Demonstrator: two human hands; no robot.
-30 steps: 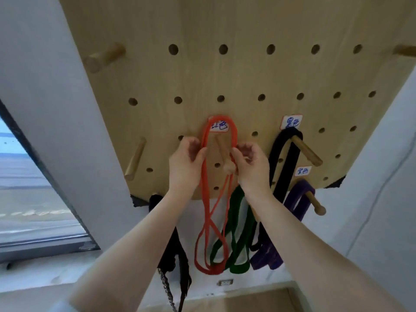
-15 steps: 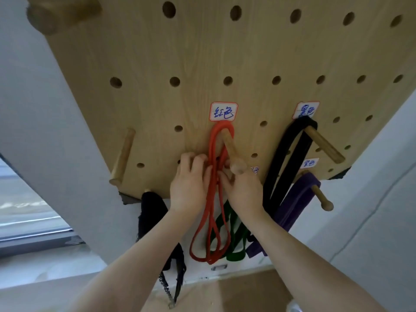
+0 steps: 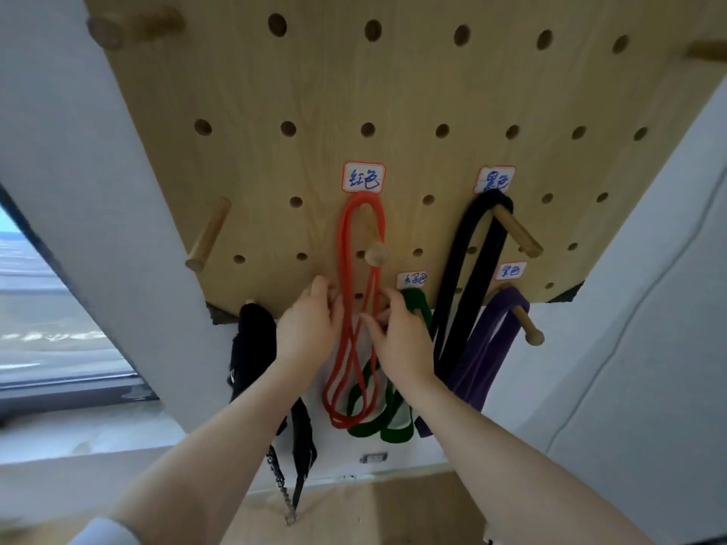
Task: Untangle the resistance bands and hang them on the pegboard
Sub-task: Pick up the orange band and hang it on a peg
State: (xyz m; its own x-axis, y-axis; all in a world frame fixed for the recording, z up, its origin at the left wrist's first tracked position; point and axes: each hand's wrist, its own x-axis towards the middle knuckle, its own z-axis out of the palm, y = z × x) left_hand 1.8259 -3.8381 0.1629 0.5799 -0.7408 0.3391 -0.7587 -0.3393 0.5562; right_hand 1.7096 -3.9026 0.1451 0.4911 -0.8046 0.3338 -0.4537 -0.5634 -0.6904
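1. The left hand (image 3: 310,328) is up at the bottom edge of the board. Its fingers (image 3: 326,297) are bent and rest beside the left strands of the red band (image 3: 346,293). I cannot tell if they pinch it.
2. The right hand (image 3: 401,336) is just on the other side of the red band. Its fingers (image 3: 373,320) curl in toward the right strands, and a grip cannot be seen there either.
3. The red band hangs on a wooden peg (image 3: 375,253) under a white label (image 3: 364,177). It is looped more than once, and its long strands drop down between the two hands.
4. A green band (image 3: 417,304) hangs just right of the red one — partly behind the right hand. Its bottom loops (image 3: 393,430) lie next to the red loops.
5. Further right, a black band (image 3: 468,269) hangs on a slanted peg (image 3: 519,234), and a purple band (image 3: 491,344) hangs on a lower peg (image 3: 529,328).
6. All of this sits on a light wooden pegboard (image 3: 393,80) full of round holes.
7. To the left, a black strap (image 3: 251,348) hangs from the board's bottom edge, with a small chain (image 3: 281,481) dangling below — near a window (image 3: 47,316).
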